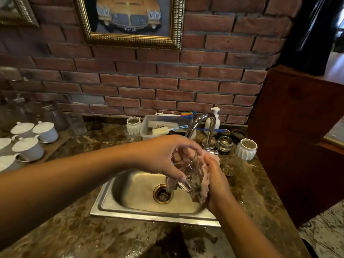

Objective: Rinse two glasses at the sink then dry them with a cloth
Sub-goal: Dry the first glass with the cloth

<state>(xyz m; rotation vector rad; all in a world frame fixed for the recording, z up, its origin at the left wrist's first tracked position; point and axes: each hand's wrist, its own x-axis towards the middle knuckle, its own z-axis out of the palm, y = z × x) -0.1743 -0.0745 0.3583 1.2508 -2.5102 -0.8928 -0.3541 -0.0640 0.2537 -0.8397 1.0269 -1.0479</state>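
Note:
Over the steel sink [134,190] I hold a clear drinking glass [188,174], tilted, under the curved chrome tap [202,123]. My left hand [163,155] grips its upper part from above. My right hand [214,175] cups it from the right, fingers wrapped round a pale pink cloth [202,190] pressed on the glass. A strip of the cloth hangs toward the brass drain [162,195]. Whether water runs from the tap I cannot tell. Another clear glass [77,122] stands at the back left of the counter.
White lidded cups [28,146] crowd the left counter, glass jars [52,114] behind them. A plastic tub of brushes [162,125], a soap pump [215,116], a small glass jar [225,144] and white ribbed pots [245,148] ring the tap. A wooden partition [297,136] rises at right.

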